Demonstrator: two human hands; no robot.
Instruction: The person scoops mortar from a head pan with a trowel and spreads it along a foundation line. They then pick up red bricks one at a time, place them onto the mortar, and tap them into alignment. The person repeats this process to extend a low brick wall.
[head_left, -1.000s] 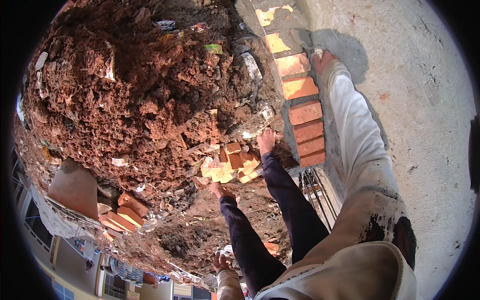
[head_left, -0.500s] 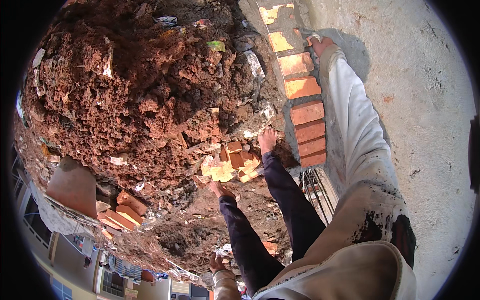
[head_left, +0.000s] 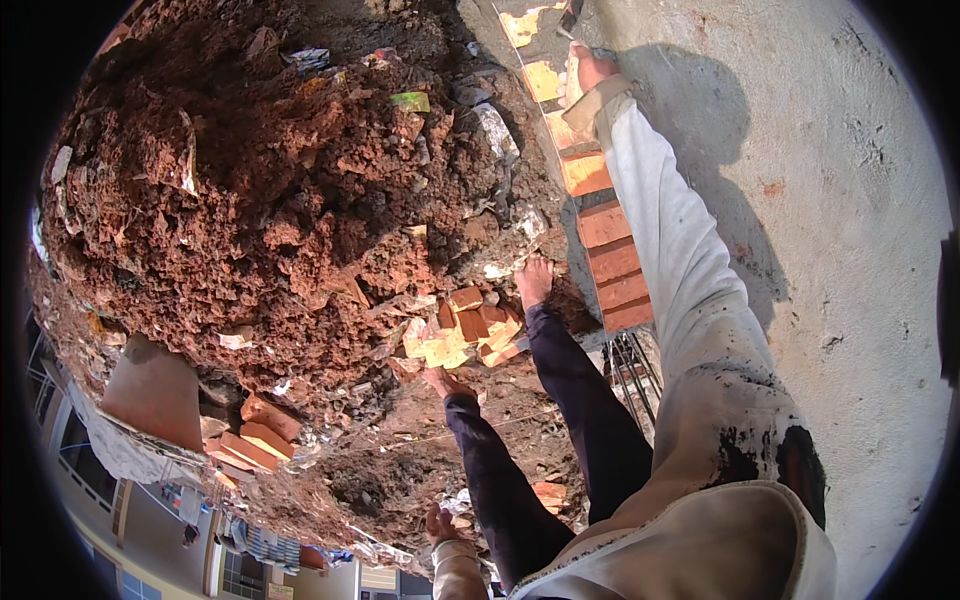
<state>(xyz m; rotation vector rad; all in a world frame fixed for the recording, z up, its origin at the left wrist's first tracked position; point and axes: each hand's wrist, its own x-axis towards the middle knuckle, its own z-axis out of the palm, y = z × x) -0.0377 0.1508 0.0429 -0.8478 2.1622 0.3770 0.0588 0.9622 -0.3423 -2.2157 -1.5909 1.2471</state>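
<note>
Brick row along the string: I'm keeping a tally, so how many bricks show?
8: four shaded bricks nearest, then two sunlit bricks by the right sleeve, then two partly mortared bricks above. Some may be hidden.

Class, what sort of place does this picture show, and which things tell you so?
Most likely an outdoor building site: a row of bricks lies along the concrete, metal bars show past its lower end, and a big heap of reddish soil lies to the left.
</note>
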